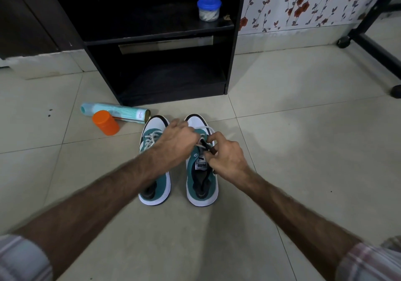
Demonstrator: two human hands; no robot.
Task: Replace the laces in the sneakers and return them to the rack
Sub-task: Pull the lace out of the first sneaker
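On the tiled floor (282, 129) before the black rack (165, 63), two teal-and-white sneakers (201, 178) stand side by side, toes toward it. Over the right sneaker, the left hand (178, 144) and right hand (225, 157) both pinch its white lace (205, 129).

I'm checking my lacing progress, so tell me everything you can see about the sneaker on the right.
The right sneaker stands upright on the tiled floor, toe toward the black rack, beside its mate. It has a teal upper, white toe and sole, dark lining and a Puma label on the tongue. A white lace loops loosely over the forefoot. The left hand and right hand both work at its eyelets.
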